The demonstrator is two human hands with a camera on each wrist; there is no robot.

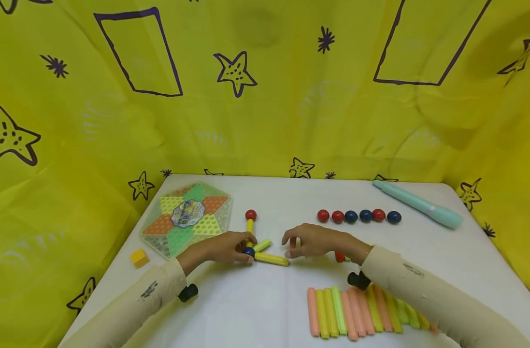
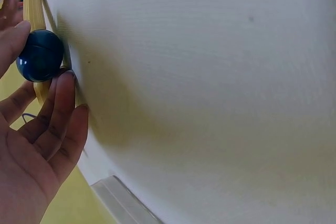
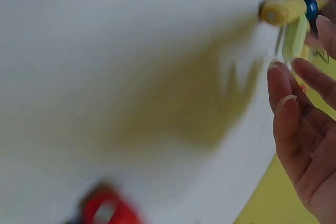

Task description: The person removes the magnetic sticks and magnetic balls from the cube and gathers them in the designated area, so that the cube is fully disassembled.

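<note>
My left hand (image 1: 227,246) holds a blue ball (image 2: 41,56) between thumb and fingers, low over the white table. Three sticks meet at or beside this ball. One yellow stick (image 1: 271,259) points right, a lime-green stick (image 1: 263,245) slants away, and another yellow stick (image 1: 250,226) runs to a red ball (image 1: 250,214) at the back. The fingers partly cover the joint. Just beyond the right-pointing stick's free end hovers my right hand (image 1: 312,240), its fingers loosely bent with nothing in them. In the right wrist view, that yellow stick's end (image 3: 278,13) faces the camera.
Red and blue balls (image 1: 350,216) line up at the back right, near a pale teal tapered object (image 1: 419,203). Pink, yellow and green sticks (image 1: 338,311) lie side by side in front. A star-patterned board (image 1: 173,237) and an orange-yellow cube (image 1: 139,258) are left; a red piece (image 1: 339,256) sits under my right forearm.
</note>
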